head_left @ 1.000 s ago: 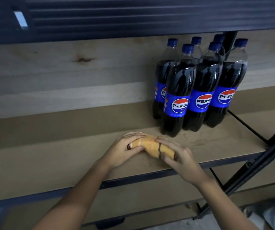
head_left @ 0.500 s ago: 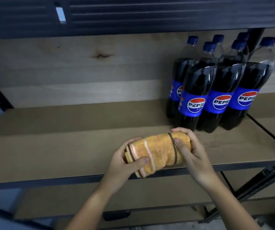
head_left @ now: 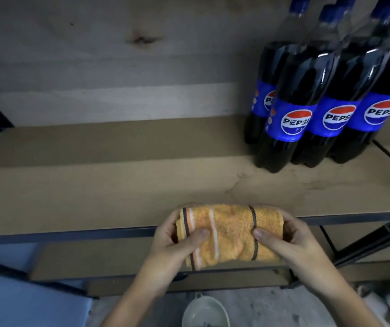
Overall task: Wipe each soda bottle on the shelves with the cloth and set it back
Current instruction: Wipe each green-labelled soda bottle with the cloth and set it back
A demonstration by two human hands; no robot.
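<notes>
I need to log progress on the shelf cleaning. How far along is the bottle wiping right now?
Nothing shows as wiped yet. In hand: the left hand and right hand both grip the folded orange terry cloth with brown stripes at the wooden shelf's front edge. Left: every dark plastic soda bottle with blue label stands untouched, clustered at the right.

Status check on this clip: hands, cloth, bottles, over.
Left hand and right hand both grip folded orange striped terry cloth at shelf edge. Dark plastic Pepsi bottles upright, untouched, far right. Nothing between.
</notes>
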